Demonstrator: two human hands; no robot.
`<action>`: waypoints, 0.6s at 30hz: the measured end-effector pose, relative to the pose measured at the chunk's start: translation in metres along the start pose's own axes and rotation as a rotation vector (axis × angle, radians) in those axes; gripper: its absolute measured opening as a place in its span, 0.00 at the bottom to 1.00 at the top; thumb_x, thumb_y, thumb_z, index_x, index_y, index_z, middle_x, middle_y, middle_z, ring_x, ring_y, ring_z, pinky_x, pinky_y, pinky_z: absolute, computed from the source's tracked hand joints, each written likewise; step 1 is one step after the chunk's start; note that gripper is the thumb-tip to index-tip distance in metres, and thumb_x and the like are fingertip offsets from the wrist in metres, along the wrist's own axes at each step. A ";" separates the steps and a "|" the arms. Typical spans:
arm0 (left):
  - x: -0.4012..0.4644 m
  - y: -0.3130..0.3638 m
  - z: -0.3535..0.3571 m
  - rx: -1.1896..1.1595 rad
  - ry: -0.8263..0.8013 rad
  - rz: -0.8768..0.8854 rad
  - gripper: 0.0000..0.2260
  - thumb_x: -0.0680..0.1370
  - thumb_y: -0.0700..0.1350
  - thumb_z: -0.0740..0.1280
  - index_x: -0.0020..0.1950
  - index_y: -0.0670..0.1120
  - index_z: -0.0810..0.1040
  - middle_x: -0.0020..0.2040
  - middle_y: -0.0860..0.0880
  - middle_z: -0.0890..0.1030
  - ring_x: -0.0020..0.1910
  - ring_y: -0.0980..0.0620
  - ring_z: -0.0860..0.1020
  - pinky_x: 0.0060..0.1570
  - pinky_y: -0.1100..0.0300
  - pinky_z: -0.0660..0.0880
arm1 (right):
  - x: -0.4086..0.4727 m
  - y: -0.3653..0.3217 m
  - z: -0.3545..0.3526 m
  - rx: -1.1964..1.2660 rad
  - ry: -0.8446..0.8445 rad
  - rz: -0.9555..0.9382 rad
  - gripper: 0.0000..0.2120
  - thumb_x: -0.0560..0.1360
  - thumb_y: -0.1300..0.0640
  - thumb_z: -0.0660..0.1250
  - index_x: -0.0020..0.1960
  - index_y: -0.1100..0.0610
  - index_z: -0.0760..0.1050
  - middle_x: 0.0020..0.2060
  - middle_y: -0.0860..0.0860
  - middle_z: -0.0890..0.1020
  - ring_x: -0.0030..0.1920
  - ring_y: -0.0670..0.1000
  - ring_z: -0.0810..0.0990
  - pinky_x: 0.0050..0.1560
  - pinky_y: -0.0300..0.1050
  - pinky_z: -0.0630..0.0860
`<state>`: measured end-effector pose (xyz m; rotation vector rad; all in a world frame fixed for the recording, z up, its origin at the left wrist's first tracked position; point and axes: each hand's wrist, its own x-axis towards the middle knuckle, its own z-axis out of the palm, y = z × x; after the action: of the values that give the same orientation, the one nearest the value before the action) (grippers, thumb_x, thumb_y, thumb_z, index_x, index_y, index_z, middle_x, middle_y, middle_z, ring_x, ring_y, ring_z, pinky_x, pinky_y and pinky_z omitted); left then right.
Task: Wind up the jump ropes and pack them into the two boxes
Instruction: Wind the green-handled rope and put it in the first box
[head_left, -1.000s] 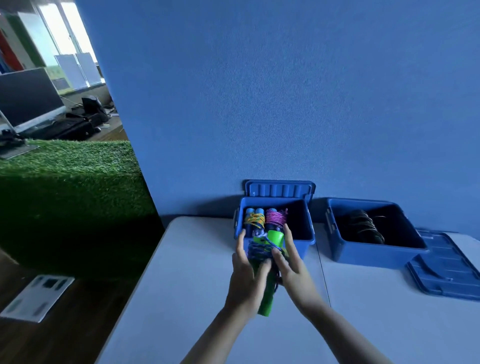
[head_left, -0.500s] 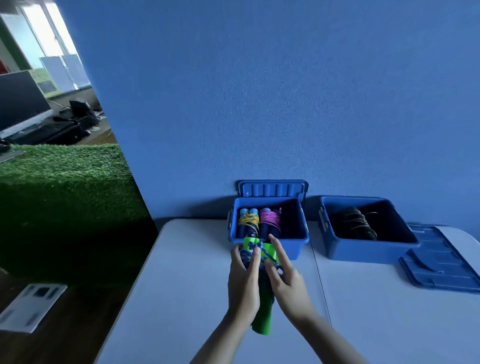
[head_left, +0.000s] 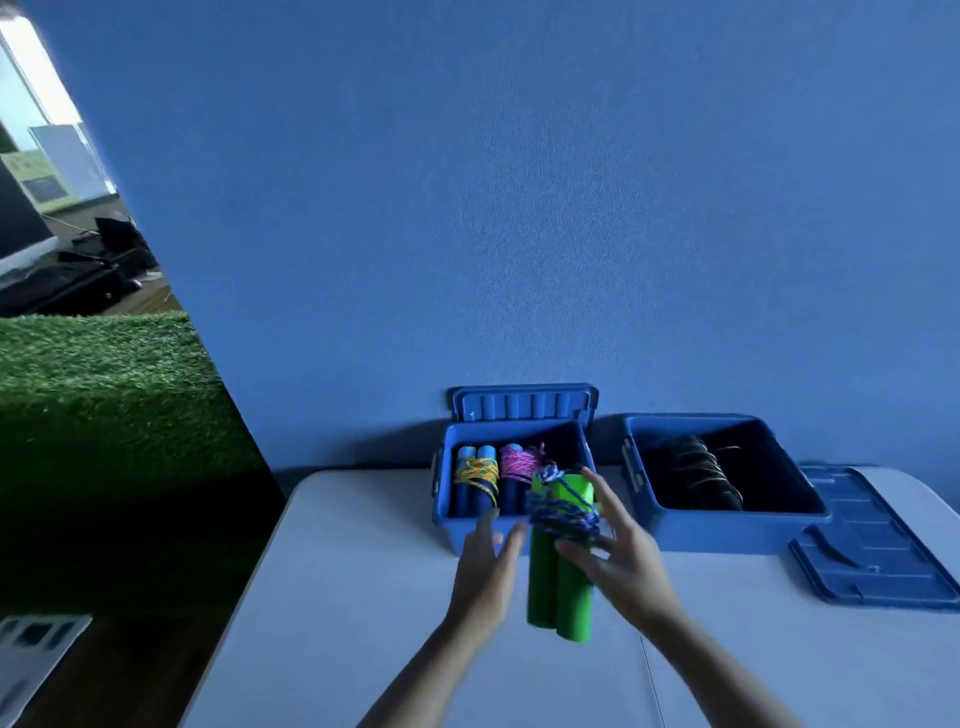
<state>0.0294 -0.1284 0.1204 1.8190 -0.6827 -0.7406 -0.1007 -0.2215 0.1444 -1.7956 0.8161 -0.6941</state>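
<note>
Right now, through the head view, I am holding the green-handled jump rope (head_left: 560, 566) above the tabletop (head_left: 332, 597), just in front of the near wall of the left box (head_left: 457, 525). Its two handles are lying side by side with their long axis running from me toward the far side, tilted a little, the wound blue-purple cord bunched at the far end. My right hand (head_left: 621, 556) is gripping the bundle from the right, fingers curled around the cord and handles. My left hand (head_left: 485, 566) is sitting just left of the handles with fingers straight and slightly spread; it is blurred, and I cannot tell whether it is touching the handles.

What I am steering by is that the free space in the left box is lying straight ahead, to the far side and slightly right of the bundle's cord end. Inside, the yellow-wound rope (head_left: 477, 478) and the pink-wound rope (head_left: 519, 470) are filling the left part, with their long axes already matching the one I am carrying. I judge my right hand to be the nearer one for lowering it in. The right box (head_left: 727, 530) is standing well to the right with dark ropes (head_left: 701, 475) inside.
</note>
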 end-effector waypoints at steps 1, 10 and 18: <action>0.009 0.000 0.000 0.044 -0.024 0.013 0.26 0.77 0.61 0.62 0.72 0.51 0.66 0.62 0.52 0.72 0.62 0.55 0.71 0.57 0.63 0.65 | 0.014 0.001 -0.006 -0.061 0.033 -0.010 0.40 0.66 0.62 0.76 0.69 0.37 0.62 0.54 0.44 0.81 0.49 0.43 0.83 0.54 0.45 0.79; 0.125 -0.006 0.025 0.664 -0.051 0.298 0.14 0.79 0.47 0.58 0.64 0.49 0.72 0.61 0.52 0.75 0.64 0.52 0.70 0.64 0.49 0.67 | 0.148 0.027 -0.014 -0.443 0.117 0.018 0.39 0.66 0.51 0.76 0.73 0.50 0.62 0.52 0.59 0.76 0.53 0.56 0.76 0.47 0.37 0.65; 0.162 -0.054 0.034 0.954 -0.096 0.231 0.21 0.70 0.58 0.57 0.56 0.55 0.81 0.56 0.53 0.82 0.56 0.55 0.81 0.50 0.47 0.80 | 0.189 0.088 0.009 -1.132 -0.048 -0.091 0.41 0.59 0.33 0.73 0.68 0.46 0.69 0.46 0.50 0.82 0.50 0.54 0.79 0.49 0.53 0.71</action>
<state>0.1157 -0.2509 0.0310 2.4834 -1.4510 -0.3486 0.0024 -0.3892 0.0753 -2.8420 1.2255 -0.2040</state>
